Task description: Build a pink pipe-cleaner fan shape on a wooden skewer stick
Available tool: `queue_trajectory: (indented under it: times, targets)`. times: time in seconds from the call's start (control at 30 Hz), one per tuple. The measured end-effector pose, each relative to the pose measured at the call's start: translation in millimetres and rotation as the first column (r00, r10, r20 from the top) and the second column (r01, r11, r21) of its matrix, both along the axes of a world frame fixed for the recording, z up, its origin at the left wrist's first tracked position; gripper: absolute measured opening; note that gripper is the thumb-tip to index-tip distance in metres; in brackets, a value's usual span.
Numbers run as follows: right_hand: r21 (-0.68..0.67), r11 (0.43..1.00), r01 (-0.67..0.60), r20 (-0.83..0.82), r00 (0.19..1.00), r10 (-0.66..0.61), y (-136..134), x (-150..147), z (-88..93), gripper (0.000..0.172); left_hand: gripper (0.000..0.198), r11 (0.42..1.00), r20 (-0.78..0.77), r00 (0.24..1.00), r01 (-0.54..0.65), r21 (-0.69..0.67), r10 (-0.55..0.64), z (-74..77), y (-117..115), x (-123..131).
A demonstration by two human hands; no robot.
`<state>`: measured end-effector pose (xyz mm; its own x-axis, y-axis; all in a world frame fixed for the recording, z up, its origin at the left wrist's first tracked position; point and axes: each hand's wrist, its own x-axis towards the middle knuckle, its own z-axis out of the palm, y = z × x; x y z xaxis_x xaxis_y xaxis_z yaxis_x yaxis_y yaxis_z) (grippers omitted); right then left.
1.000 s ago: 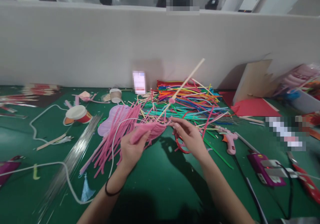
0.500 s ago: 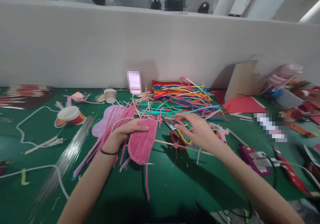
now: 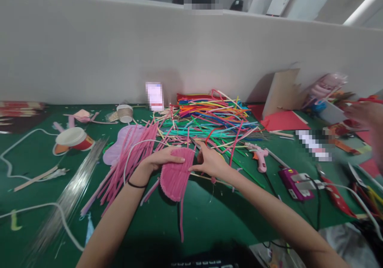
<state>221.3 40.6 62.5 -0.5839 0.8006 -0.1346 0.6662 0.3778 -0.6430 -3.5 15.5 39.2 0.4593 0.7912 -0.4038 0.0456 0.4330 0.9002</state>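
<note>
My left hand [image 3: 158, 158] grips the upper left of a rounded pink pipe-cleaner panel [image 3: 177, 177], its thumb lying across the front. One pink strand hangs from the panel's lower edge. My right hand [image 3: 211, 162] is at the panel's right edge, thumb near that edge. A dark scissor blade [image 3: 195, 142] shows by its index finger; the scissors' handles are mostly hidden by the hand, which appears closed on them. Beneath the right hand lies a thin wooden stick with a pink knob [image 3: 213, 179]. Loose pink pipe cleaners [image 3: 131, 152] lie left of the panel.
A heap of coloured pipe cleaners [image 3: 209, 112] lies at the back. Rightward are a pink glue gun [image 3: 261, 158], a purple power strip [image 3: 295, 184] and red-handled pliers [image 3: 339, 199]. A paper cup [image 3: 76, 138] and clear strands [image 3: 74, 184] lie left. Another person's hand [image 3: 363, 114] is far right.
My right hand has moved left and down to the panel's right edge, and the scissors' red handles have gone from sight under it. The view has shifted slightly right. My left hand keeps its hold.
</note>
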Motion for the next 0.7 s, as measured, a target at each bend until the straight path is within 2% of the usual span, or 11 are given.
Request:
queue_trajectory:
  times: [0.07,0.13,0.2,0.23,0.3,0.4,0.43,0.47,0.6,0.67,0.7]
  targets:
    - [-0.02,1.0,-0.015,-0.071,0.997,0.013,4,0,-6.0,0.09,0.046,0.999,-0.023,0.999,0.047,0.012,-0.047,-1.4,-1,-2]
    - [-0.124,0.99,-0.065,-0.178,0.983,0.042,8,1,-15.4,0.083,0.047,0.991,-0.08,0.991,0.114,0.065,-0.109,-1.3,-4,-5]
    - [-0.29,0.944,-0.157,-0.283,0.956,0.072,12,1,-26.8,0.079,0.045,0.972,-0.229,0.968,0.146,0.186,-0.102,0.2,-9,-8]
    - [-0.367,0.909,-0.199,-0.32,0.944,0.077,13,1,-32.5,0.079,0.044,0.951,-0.34,0.939,0.145,0.271,-0.047,1.0,-13,-9]
    - [-0.471,0.85,-0.235,-0.364,0.93,0.056,15,1,-42.4,0.079,0.044,0.862,-0.544,0.822,0.144,0.486,0.169,0.8,-25,-9]
    - [-0.549,0.814,-0.189,-0.385,0.922,-0.045,17,-2,-50.4,0.059,0.049,0.609,-0.628,0.608,0.28,0.742,0.485,-7.3,-50,-2]
    - [-0.561,0.811,-0.165,-0.388,0.918,-0.081,18,-4,-51.2,0.046,0.048,0.542,-0.634,0.571,0.351,0.763,0.522,-12.3,-59,2]
    - [-0.567,0.811,-0.142,-0.387,0.915,-0.11,18,-5,-51.3,0.035,0.05,0.51,-0.655,0.536,0.414,0.754,0.533,-18.0,-68,7]
    - [-0.603,0.792,-0.09,-0.313,0.941,-0.131,16,-7,-48.4,0.025,0.07,0.527,-0.766,0.402,0.56,0.639,0.502,-37.9,-95,24]
    - [-0.602,0.793,-0.093,-0.257,0.963,-0.083,12,-3,-45.1,0.023,0.069,0.525,-0.789,0.381,0.596,0.608,0.481,-40.5,-102,28]
    - [-0.568,0.817,-0.098,-0.232,0.972,-0.044,9,-1,-42.8,0.021,0.066,0.521,-0.798,0.378,0.611,0.596,0.469,-39.9,-104,29]
